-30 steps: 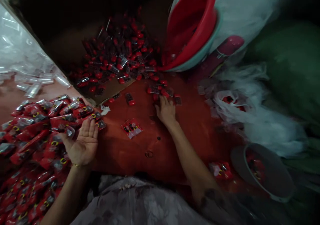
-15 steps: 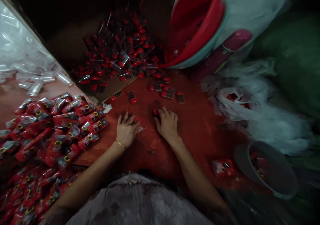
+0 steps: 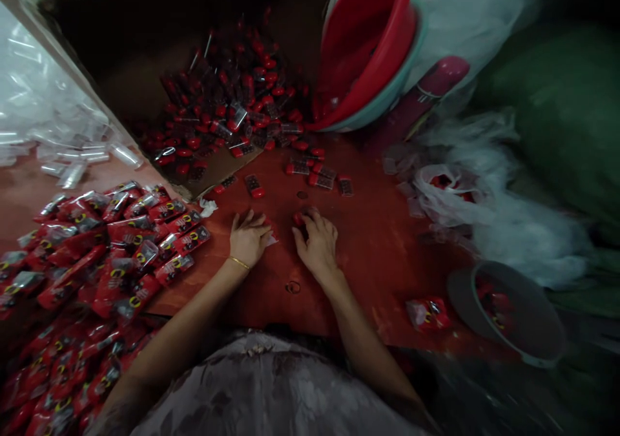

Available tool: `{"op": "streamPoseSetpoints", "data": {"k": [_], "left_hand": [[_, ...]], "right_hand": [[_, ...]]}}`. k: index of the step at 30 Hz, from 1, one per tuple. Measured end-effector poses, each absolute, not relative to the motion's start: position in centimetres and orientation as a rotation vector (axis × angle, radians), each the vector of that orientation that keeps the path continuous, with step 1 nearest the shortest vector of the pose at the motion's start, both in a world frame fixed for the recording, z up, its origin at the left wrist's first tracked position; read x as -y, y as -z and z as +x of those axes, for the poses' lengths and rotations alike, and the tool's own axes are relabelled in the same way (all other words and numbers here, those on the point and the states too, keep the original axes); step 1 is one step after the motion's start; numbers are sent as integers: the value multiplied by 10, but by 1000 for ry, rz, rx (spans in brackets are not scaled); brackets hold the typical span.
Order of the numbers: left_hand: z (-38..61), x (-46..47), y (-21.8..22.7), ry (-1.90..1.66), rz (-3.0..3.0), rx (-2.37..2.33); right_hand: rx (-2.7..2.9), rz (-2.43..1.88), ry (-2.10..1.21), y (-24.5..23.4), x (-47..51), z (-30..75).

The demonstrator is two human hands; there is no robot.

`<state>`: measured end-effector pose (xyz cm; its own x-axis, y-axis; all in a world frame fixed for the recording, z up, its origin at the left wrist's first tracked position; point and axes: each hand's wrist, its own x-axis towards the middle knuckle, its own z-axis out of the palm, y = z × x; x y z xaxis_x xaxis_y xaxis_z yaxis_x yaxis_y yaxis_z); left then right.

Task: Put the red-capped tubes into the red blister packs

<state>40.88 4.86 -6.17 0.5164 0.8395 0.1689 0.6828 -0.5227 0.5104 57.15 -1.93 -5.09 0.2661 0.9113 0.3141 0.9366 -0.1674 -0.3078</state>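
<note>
On the red tabletop, my left hand lies palm down with its fingers spread. Its thumb side touches a small red and clear wrapper, partly hidden under the hand. To the right, my right hand curls its thumb and fingers around a small red-capped container. Only the red end of that piece shows. Beyond the hands lie loose clear containers with red caps. Between my wrists is a thin ring-shaped band.
A tipped cardboard box spills red-capped containers at the back. Filled red packets are heaped at left, near clear tubes. Right are nested basins, a pink-topped bottle, plastic bags and a grey tub.
The view has shifted slightly. My right hand has closed in more around the red-capped container, and my left hand stays by the wrapper with its fingers a little flatter.
</note>
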Motion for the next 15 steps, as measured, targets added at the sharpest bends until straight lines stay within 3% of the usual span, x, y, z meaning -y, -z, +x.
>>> {"op": "streamPoseSetpoints", "data": {"k": [9, 15], "left_hand": [[419, -55, 50, -717, 2211, -1353], [420, -41, 26, -989, 2146, -1273]], "right_hand": [[1531, -1860, -78, 47, 33, 549], [1136, -1539, -744, 42, 28, 534]]}}
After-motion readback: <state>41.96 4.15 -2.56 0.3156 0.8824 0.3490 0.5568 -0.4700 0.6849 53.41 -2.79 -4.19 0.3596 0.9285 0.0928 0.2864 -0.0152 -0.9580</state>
